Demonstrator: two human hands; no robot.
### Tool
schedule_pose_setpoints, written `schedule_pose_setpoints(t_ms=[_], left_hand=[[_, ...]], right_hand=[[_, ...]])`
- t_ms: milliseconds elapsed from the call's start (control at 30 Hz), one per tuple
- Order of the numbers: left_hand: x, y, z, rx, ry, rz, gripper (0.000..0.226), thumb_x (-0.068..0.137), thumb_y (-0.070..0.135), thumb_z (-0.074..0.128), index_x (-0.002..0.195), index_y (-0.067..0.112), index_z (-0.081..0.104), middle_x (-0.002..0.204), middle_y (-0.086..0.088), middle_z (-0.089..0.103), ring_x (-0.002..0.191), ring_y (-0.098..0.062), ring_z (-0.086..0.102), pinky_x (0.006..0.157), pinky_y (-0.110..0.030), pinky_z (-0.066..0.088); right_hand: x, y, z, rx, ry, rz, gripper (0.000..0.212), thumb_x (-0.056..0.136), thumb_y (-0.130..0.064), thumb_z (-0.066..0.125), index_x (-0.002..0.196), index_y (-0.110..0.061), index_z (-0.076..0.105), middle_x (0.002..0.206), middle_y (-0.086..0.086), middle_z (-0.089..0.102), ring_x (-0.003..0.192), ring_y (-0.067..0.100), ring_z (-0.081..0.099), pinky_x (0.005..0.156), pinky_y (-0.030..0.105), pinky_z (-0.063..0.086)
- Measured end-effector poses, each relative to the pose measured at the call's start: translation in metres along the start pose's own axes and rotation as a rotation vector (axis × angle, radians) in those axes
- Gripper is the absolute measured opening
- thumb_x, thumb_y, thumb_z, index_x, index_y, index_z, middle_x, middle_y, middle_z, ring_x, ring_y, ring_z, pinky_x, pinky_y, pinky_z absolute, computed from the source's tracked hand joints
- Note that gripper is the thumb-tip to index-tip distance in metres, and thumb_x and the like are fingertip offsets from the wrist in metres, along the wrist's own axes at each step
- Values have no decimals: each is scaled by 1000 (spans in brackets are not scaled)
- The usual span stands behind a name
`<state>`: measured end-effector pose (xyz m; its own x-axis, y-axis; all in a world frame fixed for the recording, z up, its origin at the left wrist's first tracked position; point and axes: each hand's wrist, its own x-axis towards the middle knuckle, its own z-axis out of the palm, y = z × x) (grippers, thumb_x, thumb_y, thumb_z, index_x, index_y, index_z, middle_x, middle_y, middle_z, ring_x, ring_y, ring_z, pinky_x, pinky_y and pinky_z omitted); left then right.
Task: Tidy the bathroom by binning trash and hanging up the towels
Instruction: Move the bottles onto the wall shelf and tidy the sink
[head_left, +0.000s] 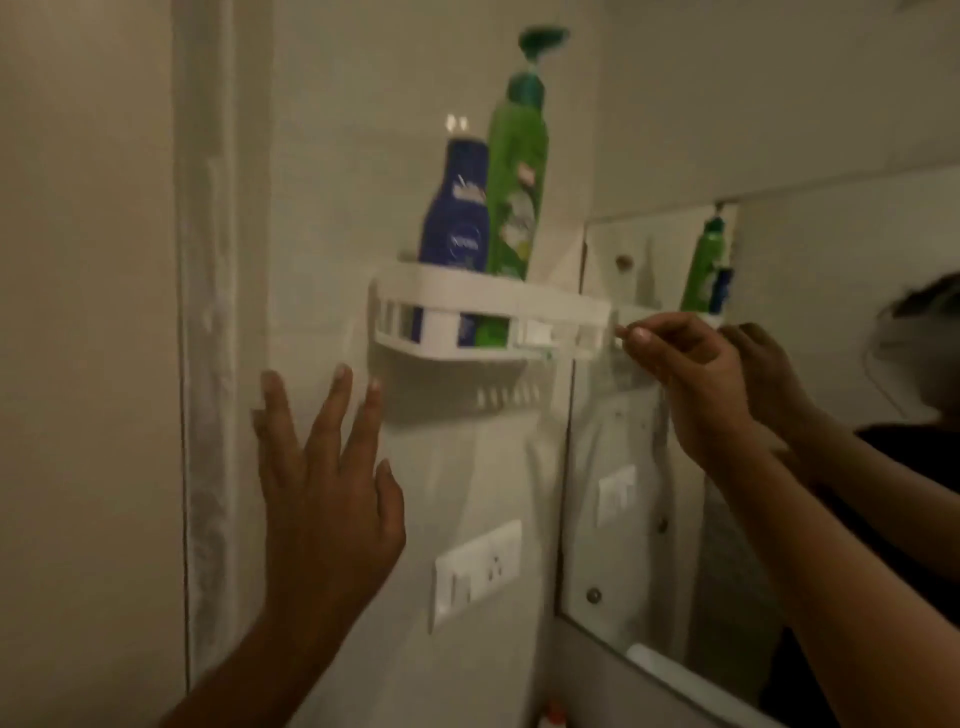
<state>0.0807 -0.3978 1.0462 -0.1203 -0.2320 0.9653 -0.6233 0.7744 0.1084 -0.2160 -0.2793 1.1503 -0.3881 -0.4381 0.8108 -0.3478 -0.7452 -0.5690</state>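
**Op:** Head view, left to right. Left hand (327, 483) is up against the wall below the left end of the white shelf (447, 306), fingers spread, holding nothing. On the shelf: blue bottle (457, 208), then green pump bottle (519, 182) touching it on the right. Socket plate (478, 571) sits on the wall lower down.

**Rev:** Right hand?

**Op:** Right hand (691, 374) is at the shelf's right front corner, thumb and forefinger pinched on something small and pale. Too blurred to name it. Mirror (649, 519) just beside it, doubling the hand.

**Rev:** Towel? Trash?

**Op:** I see what looks like a white towel (493, 467) hanging flat under the shelf's hooks, against the wall. Frame is soft, so I'm not certain. No bin in view, no obvious trash.

**Rev:** Risks?

**Op:** My read: tugging at that corner could rock the shelf, and the tall green bottle stands tilted, so it would tip first. If the towel is only caught on one hook, a brush from the left hand could drop it.
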Motion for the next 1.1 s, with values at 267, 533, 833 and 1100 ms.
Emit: schedule_pose_setpoints(t_ms=[267, 533, 833, 1100], left_hand=[[-187, 70, 74, -634, -691, -200, 57, 93, 24, 56, 144, 45, 43, 148, 22, 43, 135, 7, 40, 113, -23, 37], [-305, 73, 146, -804, -1173, -618, 65, 89, 11, 70, 119, 61, 43, 131, 31, 51, 125, -6, 56, 106, -32, 44], [-363, 49, 214, -622, -1394, -329, 79, 93, 28, 66, 156, 22, 19, 164, 2, 22, 152, -13, 22, 114, -12, 13], [-379, 70, 275, -594, -1237, 97, 84, 95, 44, 49, 159, 7, 9, 166, -4, 15, 153, -14, 21, 120, -20, -9]], right_hand=[[-234, 102, -64, -187, 174, 539, 50, 57, -51, 93, 82, -12, 75, 92, 16, 76, 92, 25, 72, 79, 26, 57], [-347, 136, -81, -325, 288, 942, 16, 82, 1, 78, 96, -2, 70, 89, 15, 74, 83, 28, 73, 73, 32, 60], [-367, 204, -20, -946, -128, 1093, 27, 75, -24, 76, 95, -30, 59, 111, 1, 57, 99, 16, 60, 88, 22, 50], [-373, 250, 2, -1379, -336, 1299, 80, 90, -17, 67, 155, -21, 20, 157, 20, 15, 131, 35, 47, 101, 42, 50]])
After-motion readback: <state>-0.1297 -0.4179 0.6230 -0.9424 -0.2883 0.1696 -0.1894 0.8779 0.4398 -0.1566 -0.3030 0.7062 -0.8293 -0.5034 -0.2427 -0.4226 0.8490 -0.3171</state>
